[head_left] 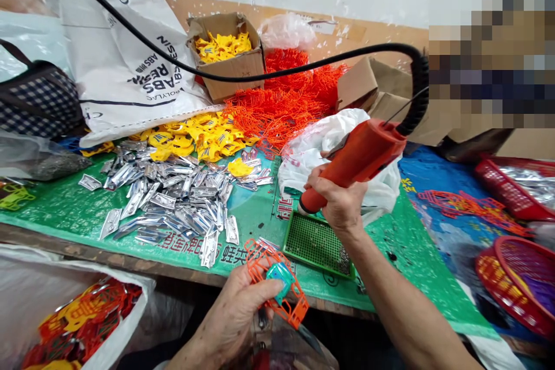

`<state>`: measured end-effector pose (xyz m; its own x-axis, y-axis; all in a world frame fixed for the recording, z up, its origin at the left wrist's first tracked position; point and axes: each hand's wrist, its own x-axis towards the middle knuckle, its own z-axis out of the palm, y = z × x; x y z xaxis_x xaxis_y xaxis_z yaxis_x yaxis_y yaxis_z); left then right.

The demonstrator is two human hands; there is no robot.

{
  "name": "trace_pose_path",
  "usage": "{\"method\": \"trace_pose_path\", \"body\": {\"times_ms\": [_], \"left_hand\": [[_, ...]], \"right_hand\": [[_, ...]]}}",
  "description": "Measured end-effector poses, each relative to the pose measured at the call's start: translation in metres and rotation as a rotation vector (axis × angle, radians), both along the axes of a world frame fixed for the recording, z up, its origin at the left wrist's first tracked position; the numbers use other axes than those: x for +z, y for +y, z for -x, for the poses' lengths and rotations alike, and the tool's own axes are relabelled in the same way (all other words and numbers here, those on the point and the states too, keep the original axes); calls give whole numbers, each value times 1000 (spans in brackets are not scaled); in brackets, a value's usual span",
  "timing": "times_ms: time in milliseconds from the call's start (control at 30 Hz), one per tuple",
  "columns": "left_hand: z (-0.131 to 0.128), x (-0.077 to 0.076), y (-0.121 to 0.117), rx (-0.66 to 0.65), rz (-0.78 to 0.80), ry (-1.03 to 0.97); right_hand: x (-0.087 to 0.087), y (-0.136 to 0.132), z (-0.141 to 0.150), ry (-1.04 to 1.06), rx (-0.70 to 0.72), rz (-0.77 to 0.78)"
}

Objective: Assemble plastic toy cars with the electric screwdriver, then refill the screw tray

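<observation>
While working beside silver strips (173, 202) and white bag (301, 165), gripping red power tool (355, 156) in right hand (340, 205) near green tray (316, 243), pointed lengthwise down-left; pinching orange frame (298, 313) in left hand (238, 303), slanting lengthwise down-right.

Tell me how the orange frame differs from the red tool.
The orange frame is a thin, open lattice; the red tool has a thick, solid-looking body. The tool has a black cable at its upper end; the frame has none. Both are gripped by hand.
</observation>
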<state>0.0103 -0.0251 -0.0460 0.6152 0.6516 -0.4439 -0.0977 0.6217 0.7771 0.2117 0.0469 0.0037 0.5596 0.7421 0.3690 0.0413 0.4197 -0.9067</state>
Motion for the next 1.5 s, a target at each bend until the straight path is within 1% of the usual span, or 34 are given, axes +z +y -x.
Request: {"method": "trace_pose_path", "body": {"times_ms": [333,533,633,800,900,967,1033,1133,1233,1367,1433,1500], "left_hand": [[0,-3,0,24,13,-4],[1,-5,-1,23,34,-20],[1,-6,-1,42,34,-2],[0,-9,-3,94,21,32],[-1,-10,-3,113,7,27],[-2,-10,-4,110,-2,25],[-2,-9,-4,106,-1,17],[-3,-9,-5,113,12,-21],[-4,-9,-6,121,15,-23],[-5,-9,-6,122,-7,-19],[-5,-9,-6,121,-15,-30],[-6,-9,-6,119,-20,-36]], "right_hand": [[0,-1,0,60,31,-26],[0,-2,3,49,22,-11],[-1,-3,4,22,14,2],[-1,-2,2,37,20,-15],[3,-2,0,68,23,-17],[11,-4,-1,94,42,-39],[22,-9,0,118,75,-73],[39,-25,4,166,127,-91],[51,-47,12,198,234,-106],[54,-73,25,240,419,-111],[53,-81,31,239,454,-93],[52,-87,35,223,458,-78]]}}
